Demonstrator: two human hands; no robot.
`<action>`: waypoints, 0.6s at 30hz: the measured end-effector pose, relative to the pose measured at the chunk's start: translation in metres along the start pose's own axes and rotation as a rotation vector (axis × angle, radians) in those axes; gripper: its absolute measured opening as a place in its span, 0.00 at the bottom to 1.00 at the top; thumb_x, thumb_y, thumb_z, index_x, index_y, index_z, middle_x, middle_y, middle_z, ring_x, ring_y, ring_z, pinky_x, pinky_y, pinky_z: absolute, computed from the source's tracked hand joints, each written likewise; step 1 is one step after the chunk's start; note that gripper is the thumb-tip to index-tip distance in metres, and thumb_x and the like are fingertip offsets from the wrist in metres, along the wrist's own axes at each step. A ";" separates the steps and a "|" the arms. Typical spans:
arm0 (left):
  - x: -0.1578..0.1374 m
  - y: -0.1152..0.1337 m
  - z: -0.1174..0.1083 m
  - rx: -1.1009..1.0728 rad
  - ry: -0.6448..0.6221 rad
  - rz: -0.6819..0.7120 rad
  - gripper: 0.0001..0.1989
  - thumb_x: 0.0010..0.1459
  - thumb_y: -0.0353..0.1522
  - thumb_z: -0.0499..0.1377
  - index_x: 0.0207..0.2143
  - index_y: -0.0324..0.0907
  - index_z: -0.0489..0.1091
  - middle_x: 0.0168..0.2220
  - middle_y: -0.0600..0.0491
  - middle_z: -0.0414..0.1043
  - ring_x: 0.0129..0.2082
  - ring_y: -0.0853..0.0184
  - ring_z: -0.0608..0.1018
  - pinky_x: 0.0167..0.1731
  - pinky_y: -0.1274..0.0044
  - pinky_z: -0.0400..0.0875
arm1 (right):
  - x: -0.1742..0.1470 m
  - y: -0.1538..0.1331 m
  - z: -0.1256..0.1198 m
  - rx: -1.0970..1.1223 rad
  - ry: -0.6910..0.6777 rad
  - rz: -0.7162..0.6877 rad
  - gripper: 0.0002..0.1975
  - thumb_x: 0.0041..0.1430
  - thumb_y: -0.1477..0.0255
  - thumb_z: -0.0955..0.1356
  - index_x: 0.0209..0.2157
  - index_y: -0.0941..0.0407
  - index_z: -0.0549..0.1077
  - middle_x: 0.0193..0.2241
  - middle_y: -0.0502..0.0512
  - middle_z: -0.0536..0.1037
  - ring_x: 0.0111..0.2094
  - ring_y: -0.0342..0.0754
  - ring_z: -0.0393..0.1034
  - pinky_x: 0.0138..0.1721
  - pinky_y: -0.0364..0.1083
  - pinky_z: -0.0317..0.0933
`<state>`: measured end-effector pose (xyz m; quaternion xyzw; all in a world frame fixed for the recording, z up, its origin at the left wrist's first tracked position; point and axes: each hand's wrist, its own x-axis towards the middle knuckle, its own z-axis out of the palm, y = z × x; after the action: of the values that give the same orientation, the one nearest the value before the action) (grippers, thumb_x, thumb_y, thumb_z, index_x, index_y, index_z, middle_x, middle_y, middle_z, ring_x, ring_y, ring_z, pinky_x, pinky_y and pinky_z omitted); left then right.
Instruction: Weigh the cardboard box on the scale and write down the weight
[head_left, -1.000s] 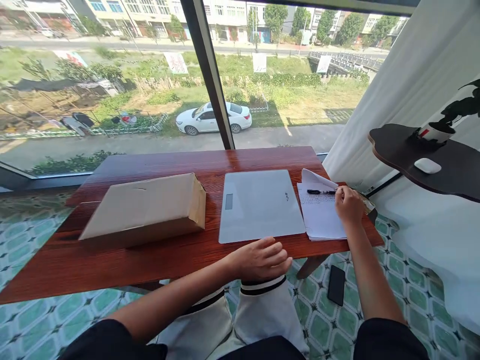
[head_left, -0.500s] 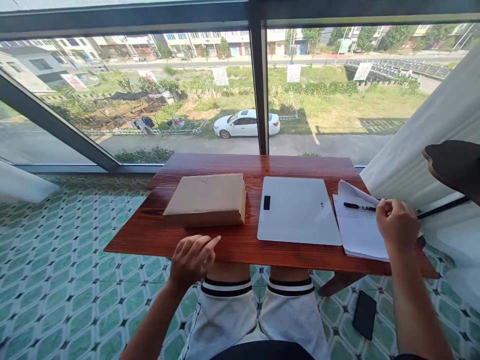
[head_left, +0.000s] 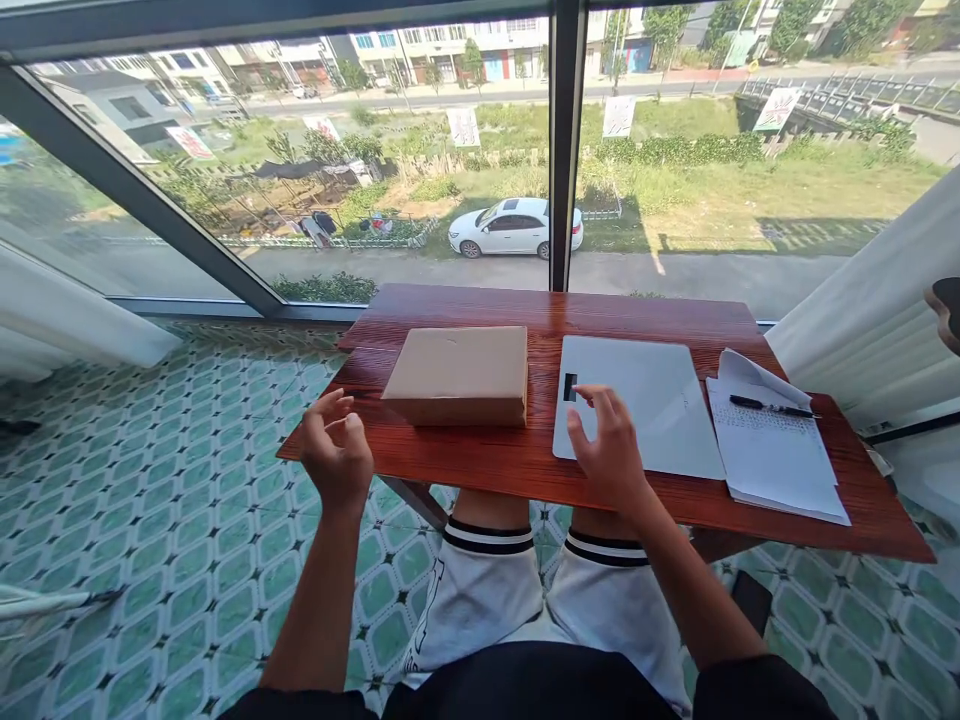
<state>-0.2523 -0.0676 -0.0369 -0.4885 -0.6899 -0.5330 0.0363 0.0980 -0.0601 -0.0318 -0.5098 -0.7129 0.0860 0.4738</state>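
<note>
A closed brown cardboard box (head_left: 457, 372) lies on the left half of the red-brown wooden table (head_left: 442, 455). To its left, beside the table edge, my left hand (head_left: 337, 455) is raised with loosely curled, parted fingers and holds nothing. My right hand (head_left: 609, 440) hovers over the left part of a flat white panel (head_left: 652, 395) that looks like a digital scale. Its thumb and fingers are apart and empty, near the panel's small dark window (head_left: 570, 387). Right of the panel are written paper sheets (head_left: 780, 455) with a black pen (head_left: 769, 406) on them.
A dark phone (head_left: 751, 602) lies on the green tiled floor (head_left: 187, 520), partly behind my right arm. Large windows with a dark frame post (head_left: 564, 150) stand behind the table. White curtains (head_left: 892, 300) hang on both sides.
My right hand has left the pen and papers and moved left over the white panel. My left hand has moved left and up, turning its palm inward. The view has shifted left.
</note>
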 end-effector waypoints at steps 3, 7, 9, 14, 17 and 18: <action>0.013 -0.005 0.008 -0.190 -0.137 -0.178 0.28 0.60 0.39 0.52 0.61 0.38 0.64 0.57 0.41 0.73 0.58 0.60 0.75 0.58 0.66 0.71 | 0.006 -0.020 0.025 0.071 -0.032 0.012 0.21 0.70 0.66 0.62 0.60 0.57 0.64 0.56 0.61 0.71 0.59 0.53 0.64 0.61 0.55 0.62; 0.021 -0.005 0.019 -0.318 -0.328 -0.404 0.36 0.62 0.49 0.51 0.67 0.40 0.58 0.65 0.39 0.65 0.63 0.55 0.71 0.61 0.63 0.69 | 0.016 -0.031 0.049 0.119 -0.157 0.161 0.33 0.72 0.58 0.57 0.69 0.64 0.56 0.67 0.64 0.61 0.68 0.56 0.55 0.68 0.58 0.53; 0.021 -0.003 0.022 -0.327 -0.430 -0.456 0.39 0.62 0.54 0.49 0.69 0.43 0.56 0.68 0.40 0.61 0.66 0.53 0.68 0.61 0.63 0.69 | 0.020 -0.032 0.058 0.137 -0.243 0.268 0.38 0.72 0.54 0.55 0.71 0.67 0.53 0.69 0.64 0.57 0.69 0.57 0.52 0.69 0.57 0.51; 0.016 -0.009 0.032 -0.261 -0.522 -0.396 0.40 0.62 0.58 0.48 0.67 0.44 0.59 0.70 0.43 0.59 0.67 0.52 0.66 0.60 0.62 0.70 | 0.022 -0.030 0.070 0.171 -0.302 0.297 0.36 0.73 0.55 0.51 0.68 0.68 0.60 0.62 0.65 0.67 0.64 0.55 0.60 0.67 0.53 0.53; 0.014 -0.017 0.036 -0.251 -0.513 -0.376 0.38 0.63 0.57 0.48 0.65 0.43 0.63 0.66 0.43 0.64 0.66 0.54 0.67 0.62 0.63 0.69 | 0.021 -0.029 0.073 0.181 -0.293 0.289 0.37 0.73 0.55 0.51 0.68 0.69 0.60 0.60 0.67 0.68 0.62 0.55 0.61 0.66 0.52 0.54; 0.013 -0.019 0.036 -0.250 -0.508 -0.374 0.37 0.63 0.57 0.48 0.64 0.44 0.64 0.66 0.44 0.65 0.66 0.54 0.68 0.62 0.63 0.69 | 0.021 -0.029 0.073 0.185 -0.298 0.289 0.37 0.73 0.55 0.51 0.68 0.69 0.60 0.60 0.67 0.68 0.63 0.55 0.61 0.66 0.52 0.54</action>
<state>-0.2557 -0.0303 -0.0581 -0.4711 -0.6839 -0.4722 -0.2954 0.0231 -0.0305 -0.0414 -0.5427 -0.6837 0.2922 0.3907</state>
